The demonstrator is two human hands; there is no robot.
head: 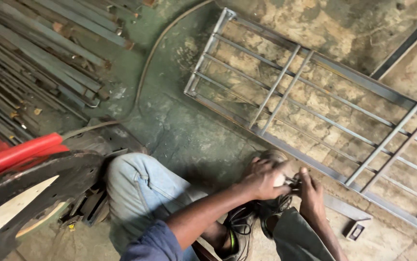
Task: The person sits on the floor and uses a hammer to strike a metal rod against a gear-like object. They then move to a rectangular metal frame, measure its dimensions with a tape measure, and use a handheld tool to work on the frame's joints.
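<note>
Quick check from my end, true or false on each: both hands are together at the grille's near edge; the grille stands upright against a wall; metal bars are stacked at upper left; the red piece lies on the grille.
1. Both hands, left hand and right hand, meet at the near edge of the metal grille. True.
2. The grille stands upright against a wall. False: it lies flat on the floor.
3. Metal bars are stacked at upper left. True.
4. The red piece lies on the grille. False: it is at far left, apart from it.

A long welded steel bar grille [315, 111] lies on the concrete floor [189, 130]; stacked steel bars [29, 63] lie well left; both hands sit at its near edge.
</note>
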